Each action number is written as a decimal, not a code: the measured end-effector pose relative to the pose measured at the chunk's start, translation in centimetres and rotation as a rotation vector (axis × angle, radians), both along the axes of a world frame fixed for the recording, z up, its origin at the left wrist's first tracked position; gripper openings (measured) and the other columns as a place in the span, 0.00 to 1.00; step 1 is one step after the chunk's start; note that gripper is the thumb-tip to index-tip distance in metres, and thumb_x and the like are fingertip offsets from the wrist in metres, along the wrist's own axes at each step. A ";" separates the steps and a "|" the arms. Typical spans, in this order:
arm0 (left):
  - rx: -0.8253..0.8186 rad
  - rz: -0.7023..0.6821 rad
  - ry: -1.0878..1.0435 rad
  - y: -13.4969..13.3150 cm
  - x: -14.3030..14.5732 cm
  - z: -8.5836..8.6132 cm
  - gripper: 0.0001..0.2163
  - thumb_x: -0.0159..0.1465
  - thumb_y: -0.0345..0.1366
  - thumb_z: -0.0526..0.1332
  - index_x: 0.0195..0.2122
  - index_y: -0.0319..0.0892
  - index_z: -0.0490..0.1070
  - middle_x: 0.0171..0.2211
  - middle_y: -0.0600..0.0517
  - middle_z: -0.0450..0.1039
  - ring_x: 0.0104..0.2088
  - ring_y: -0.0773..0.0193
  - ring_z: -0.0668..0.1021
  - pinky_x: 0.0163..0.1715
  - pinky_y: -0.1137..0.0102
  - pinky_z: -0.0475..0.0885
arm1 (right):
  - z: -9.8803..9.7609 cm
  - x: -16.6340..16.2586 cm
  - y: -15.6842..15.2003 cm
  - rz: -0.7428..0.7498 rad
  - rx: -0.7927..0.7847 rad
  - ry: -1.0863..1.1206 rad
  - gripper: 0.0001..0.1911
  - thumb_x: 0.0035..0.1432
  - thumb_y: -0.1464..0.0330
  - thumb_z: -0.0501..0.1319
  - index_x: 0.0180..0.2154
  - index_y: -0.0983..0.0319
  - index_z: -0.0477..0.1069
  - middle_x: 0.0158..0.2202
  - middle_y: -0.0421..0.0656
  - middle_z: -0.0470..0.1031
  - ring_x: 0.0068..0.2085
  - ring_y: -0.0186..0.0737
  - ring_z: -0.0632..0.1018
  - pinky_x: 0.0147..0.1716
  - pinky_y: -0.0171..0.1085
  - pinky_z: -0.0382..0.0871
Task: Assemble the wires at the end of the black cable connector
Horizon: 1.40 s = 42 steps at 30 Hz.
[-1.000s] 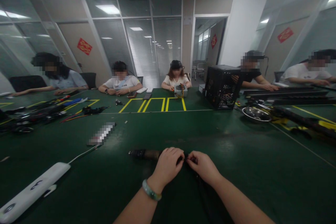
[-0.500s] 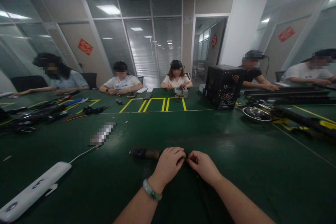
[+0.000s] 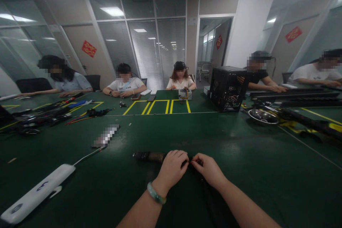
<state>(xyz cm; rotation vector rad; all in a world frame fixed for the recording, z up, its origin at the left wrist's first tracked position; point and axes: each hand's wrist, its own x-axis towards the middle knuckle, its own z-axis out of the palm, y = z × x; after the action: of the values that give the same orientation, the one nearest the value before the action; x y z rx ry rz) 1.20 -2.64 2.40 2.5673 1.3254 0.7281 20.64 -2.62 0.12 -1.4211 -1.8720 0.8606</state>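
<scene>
A dark, rod-like tool [image 3: 153, 157] with a brownish middle and a small bright tip at its left end lies across the green table in front of me. My left hand [image 3: 173, 165], a jade-coloured bangle on its wrist, is closed over the tool's right part. Right beside it, my right hand [image 3: 207, 167] is closed in a pinch at the tool's right end. What its fingertips grip is too small and dark to make out. Below my right hand, a dark strip, perhaps a cable, runs down toward me and is hard to see.
At left lie a white power strip [image 3: 40, 194] and a blurred-out flat device [image 3: 107, 135] on a white cord. A black computer case [image 3: 227, 89] stands at back right, near a round metal ring [image 3: 263, 117]. Dark parts and cables [image 3: 45, 117] lie far left. Several people sit opposite.
The whole view has shifted slightly, so things appear a little further right. Both hands keep almost the same place on the tool; the right fingertips have moved only slightly.
</scene>
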 end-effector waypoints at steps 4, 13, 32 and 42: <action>0.006 0.003 0.018 0.1 0.1 -0.1 0.04 0.63 0.30 0.59 0.38 0.46 0.70 0.44 0.53 0.72 0.46 0.59 0.72 0.48 0.62 0.65 | -0.2 0.0 0.0 -0.018 0.007 -0.021 0.07 0.59 0.64 0.58 0.35 0.59 0.73 0.32 0.39 0.77 0.33 0.38 0.76 0.31 0.33 0.63; 0.006 0.003 0.020 0.0 0.3 0.3 0.08 0.61 0.28 0.60 0.41 0.46 0.69 0.43 0.53 0.73 0.45 0.59 0.72 0.48 0.62 0.65 | -0.5 -0.2 0.0 -0.044 0.052 -0.033 0.05 0.58 0.67 0.58 0.33 0.59 0.72 0.30 0.38 0.76 0.32 0.36 0.75 0.30 0.32 0.62; -0.009 -0.004 0.012 -0.2 0.1 0.4 0.06 0.63 0.29 0.57 0.39 0.46 0.69 0.45 0.54 0.72 0.47 0.60 0.72 0.49 0.62 0.65 | 0.0 -0.3 -0.1 -0.045 0.036 -0.066 0.04 0.57 0.68 0.58 0.32 0.60 0.71 0.31 0.39 0.76 0.32 0.37 0.75 0.30 0.32 0.63; -0.003 -0.014 0.000 -0.1 0.1 0.5 0.06 0.62 0.29 0.59 0.39 0.46 0.70 0.47 0.54 0.72 0.48 0.59 0.72 0.50 0.61 0.64 | 0.2 -0.3 -0.2 -0.037 0.057 -0.065 0.04 0.57 0.68 0.58 0.32 0.60 0.71 0.30 0.38 0.75 0.32 0.36 0.74 0.31 0.32 0.62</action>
<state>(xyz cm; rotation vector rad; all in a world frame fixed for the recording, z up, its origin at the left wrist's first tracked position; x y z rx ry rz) 1.29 -2.75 2.86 2.5716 1.3065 0.7233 20.37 -2.79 0.33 -1.4598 -1.8968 0.7454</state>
